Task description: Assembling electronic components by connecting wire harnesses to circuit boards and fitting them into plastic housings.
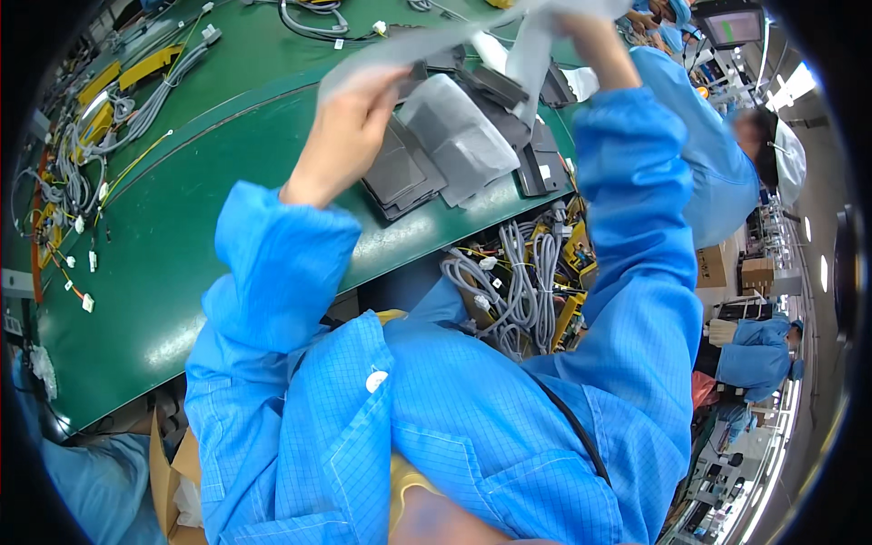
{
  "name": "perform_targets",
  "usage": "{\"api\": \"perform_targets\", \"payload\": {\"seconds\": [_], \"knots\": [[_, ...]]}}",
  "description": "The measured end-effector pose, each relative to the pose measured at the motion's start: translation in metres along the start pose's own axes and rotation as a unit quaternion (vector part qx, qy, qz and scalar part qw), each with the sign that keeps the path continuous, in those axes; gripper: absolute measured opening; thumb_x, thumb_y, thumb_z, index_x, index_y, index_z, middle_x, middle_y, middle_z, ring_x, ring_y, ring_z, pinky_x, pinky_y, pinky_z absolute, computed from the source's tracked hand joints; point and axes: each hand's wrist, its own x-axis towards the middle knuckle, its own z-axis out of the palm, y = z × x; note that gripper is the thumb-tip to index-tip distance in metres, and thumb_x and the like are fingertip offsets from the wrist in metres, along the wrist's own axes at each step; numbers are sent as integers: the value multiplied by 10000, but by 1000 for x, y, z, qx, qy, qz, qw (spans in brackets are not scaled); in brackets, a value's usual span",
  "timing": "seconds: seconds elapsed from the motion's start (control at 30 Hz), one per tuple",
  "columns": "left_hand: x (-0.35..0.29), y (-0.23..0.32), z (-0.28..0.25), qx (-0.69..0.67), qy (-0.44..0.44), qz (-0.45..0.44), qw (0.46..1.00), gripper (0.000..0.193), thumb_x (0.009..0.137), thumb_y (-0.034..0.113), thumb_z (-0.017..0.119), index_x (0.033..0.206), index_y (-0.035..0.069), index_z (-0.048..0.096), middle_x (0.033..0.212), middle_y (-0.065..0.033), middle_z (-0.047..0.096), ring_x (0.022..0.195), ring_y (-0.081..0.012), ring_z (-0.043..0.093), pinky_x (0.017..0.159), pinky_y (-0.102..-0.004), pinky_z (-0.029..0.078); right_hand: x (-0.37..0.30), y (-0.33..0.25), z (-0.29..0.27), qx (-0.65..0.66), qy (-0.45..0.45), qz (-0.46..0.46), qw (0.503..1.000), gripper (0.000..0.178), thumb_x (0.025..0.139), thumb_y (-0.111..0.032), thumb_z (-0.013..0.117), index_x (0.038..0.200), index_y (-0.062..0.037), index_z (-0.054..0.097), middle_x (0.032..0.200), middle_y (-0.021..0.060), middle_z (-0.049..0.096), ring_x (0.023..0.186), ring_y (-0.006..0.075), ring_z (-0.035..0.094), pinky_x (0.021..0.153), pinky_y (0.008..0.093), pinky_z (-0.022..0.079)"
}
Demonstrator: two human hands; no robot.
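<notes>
Raised over the green table, a thin translucent white sheet (pixel 427 41), perhaps a bag, stretches between my two hands and is blurred in places. My left hand (pixel 350 127) pinches its left end, thumb against the fingers. At the top of the view my right hand (pixel 590 41) grips the other end, with its fingertips partly hidden by the sheet. Below them lie flat dark grey pieces (pixel 400 168) near the table edge. One piece is covered by a translucent sleeve (pixel 459 136). Further dark parts (pixel 540 159) with small white labels lie to the right.
The green table (pixel 182 263) curves across the view. Bundled grey cables and yellow parts (pixel 86 154) lie at its far left. More coiled grey cables (pixel 527 277) sit below the table edge. A co-worker in blue (pixel 718 163) stands close on my right. An open cardboard box (pixel 173 472) is at lower left.
</notes>
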Motion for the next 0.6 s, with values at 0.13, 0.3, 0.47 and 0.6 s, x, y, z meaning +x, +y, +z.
{"api": "perform_targets", "payload": {"seconds": [0.13, 0.3, 0.47, 0.6], "knots": [[-38, -2, 14, 150, -97, 7, 984, 702, 736, 400, 701, 1307, 80, 449, 1336, -251, 391, 1263, -387, 350, 1034, -478, 285, 22, -9, -53, 144, 84, 97, 981, 383, 788, -132, 635, 1155, -66, 547, 1122, 104, 585, 1007, 220, 564, 839, 388, 462], [-55, 2, 33, 122, -113, -25, 986, 1117, 499, 357, 845, 1431, 186, 253, 1458, -250, 127, 1311, -444, 219, 1074, -483, 232, 42, -27, -96, 192, 143, 102, 965, 377, 789, -126, 633, 1151, -63, 548, 1110, 103, 587, 997, 220, 566, 836, 384, 463], [-40, -15, 39, 118, -83, 46, 989, 974, 575, 318, 798, 1411, 246, 302, 1437, -260, 182, 1308, -436, 232, 1073, -489, 227, 61, -39, -117, 184, 164, 84, 965, 371, 790, -120, 631, 1147, -60, 550, 1098, 102, 589, 986, 220, 568, 833, 381, 465], [-42, -31, 35, 155, -92, -3, 984, 944, 615, 367, 782, 1403, 166, 302, 1414, -270, 225, 1296, -433, 250, 1082, -479, 219, 61, -37, -129, 174, 182, 80, 964, 366, 790, -115, 630, 1144, -58, 551, 1088, 101, 591, 978, 220, 570, 830, 378, 466]]}}
